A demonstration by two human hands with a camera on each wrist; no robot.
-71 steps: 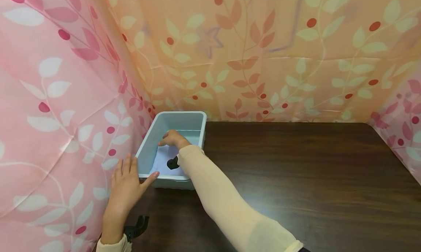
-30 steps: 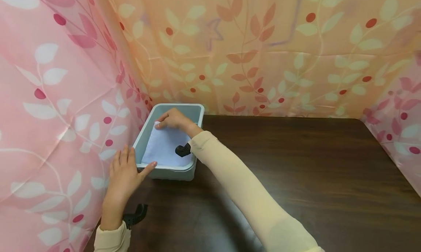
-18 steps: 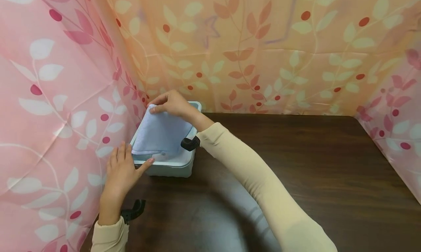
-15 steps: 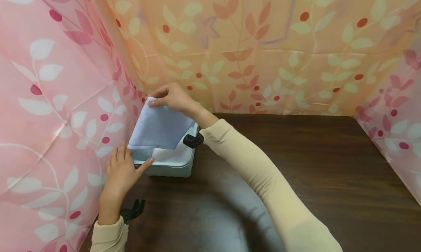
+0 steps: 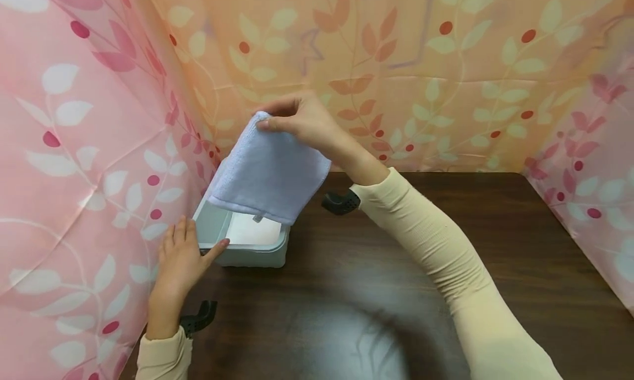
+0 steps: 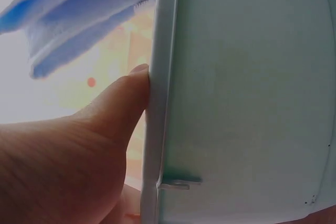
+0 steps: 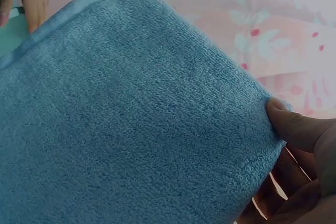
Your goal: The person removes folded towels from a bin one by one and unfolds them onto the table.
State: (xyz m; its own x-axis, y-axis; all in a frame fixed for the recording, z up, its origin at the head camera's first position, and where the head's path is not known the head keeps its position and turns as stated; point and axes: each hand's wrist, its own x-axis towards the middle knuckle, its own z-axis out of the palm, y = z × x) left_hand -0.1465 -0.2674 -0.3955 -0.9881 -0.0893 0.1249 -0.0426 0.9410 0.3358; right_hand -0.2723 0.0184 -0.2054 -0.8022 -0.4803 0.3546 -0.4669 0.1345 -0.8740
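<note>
Hanging at the left, a pink drape (image 5: 64, 176) with white leaves bordered the dark, glossy table (image 5: 376, 242). Next came the left hand (image 5: 179, 261), its fingers about straight and its thumb on the rim of the grey bin (image 5: 255, 257). Something white (image 5: 252, 231) lay inside. Above that, the cloth (image 5: 272, 171) hung slanting, its upper corner pinched between thumb and fingers of the right hand (image 5: 317, 126). Behind stretched an orange drape (image 5: 446, 115); rightward, brown wood grain ran to a second pink drape (image 5: 589, 187).
</note>
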